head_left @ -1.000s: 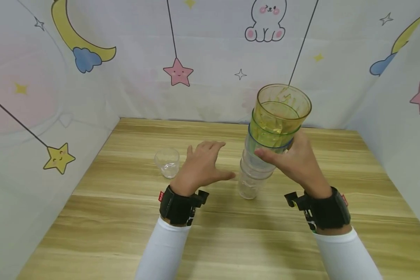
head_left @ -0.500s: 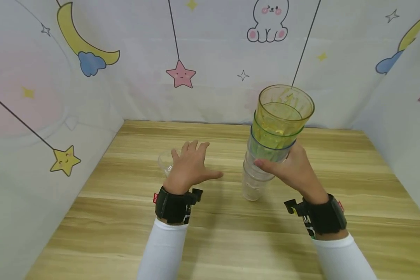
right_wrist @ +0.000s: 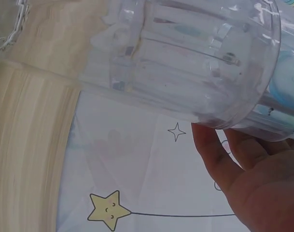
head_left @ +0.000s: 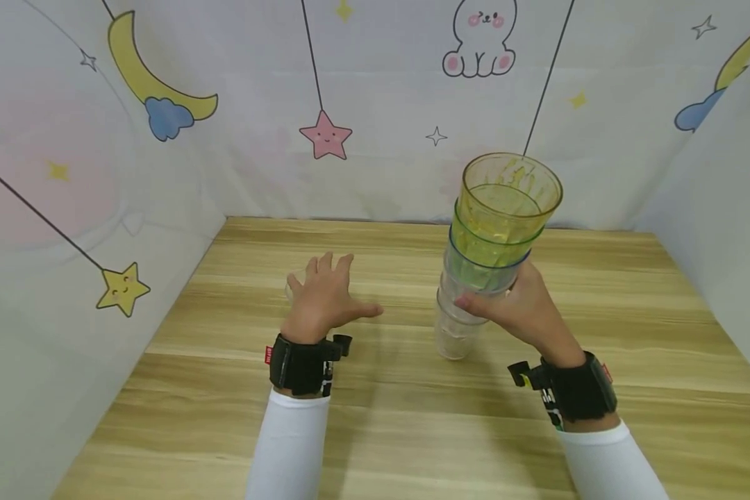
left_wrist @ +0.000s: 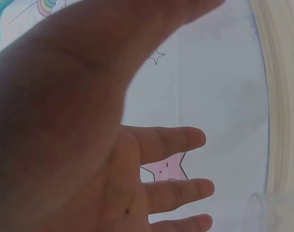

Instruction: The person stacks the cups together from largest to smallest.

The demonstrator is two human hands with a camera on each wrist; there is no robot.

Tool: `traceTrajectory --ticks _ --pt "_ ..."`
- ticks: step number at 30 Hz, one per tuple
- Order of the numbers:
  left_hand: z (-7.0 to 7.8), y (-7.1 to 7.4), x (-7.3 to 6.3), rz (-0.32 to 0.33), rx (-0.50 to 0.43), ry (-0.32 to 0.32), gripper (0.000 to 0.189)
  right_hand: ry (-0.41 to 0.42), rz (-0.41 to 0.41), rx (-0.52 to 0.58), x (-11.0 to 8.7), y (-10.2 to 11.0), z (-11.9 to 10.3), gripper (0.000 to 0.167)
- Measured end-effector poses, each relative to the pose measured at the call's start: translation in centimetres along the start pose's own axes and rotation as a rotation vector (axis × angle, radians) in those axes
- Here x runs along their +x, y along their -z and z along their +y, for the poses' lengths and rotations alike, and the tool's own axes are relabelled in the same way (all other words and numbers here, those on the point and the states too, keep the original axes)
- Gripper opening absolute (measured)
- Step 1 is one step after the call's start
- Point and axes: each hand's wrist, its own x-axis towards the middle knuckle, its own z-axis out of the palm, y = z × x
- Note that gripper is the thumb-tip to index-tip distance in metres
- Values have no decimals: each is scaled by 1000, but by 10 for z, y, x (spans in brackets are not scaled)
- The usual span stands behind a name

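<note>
A tall stack of nested plastic cups (head_left: 484, 260) leans at a tilt in the head view, its top wider than its base. The top cup is yellow; green and blue rims show beneath it, then clear cups. My right hand (head_left: 525, 309) grips the stack around its middle, thumb in front, fingers behind. The right wrist view shows clear cups (right_wrist: 195, 58) close up, with fingertips against their wall. My left hand (head_left: 321, 298) has spread fingers and holds nothing. Behind it a small clear cup (left_wrist: 279, 212) stands on the table, mostly hidden from the head view.
The wood-grain table (head_left: 406, 430) fills the lower part of the head view. White fabric walls (head_left: 387, 62) with stars, moons and a bear close it in at the back and both sides. Each wrist wears a black strap (head_left: 578, 385).
My left hand has moved left, away from the stack, and now covers most of the small clear cup. My right hand keeps its grip on the stack, nearly still.
</note>
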Motion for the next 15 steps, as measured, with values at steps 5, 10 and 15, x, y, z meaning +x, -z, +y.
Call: traceTrajectory --ticks 5,10,15 --pt "-10 2 1 7 -27 42 95 12 7 4 -1 -2 4 75" --pt "-19 3 3 8 -42 73 83 27 12 24 -1 -3 5 74" --pt "-23 4 5 -1 -73 91 79 45 2 34 0 -3 8 74"
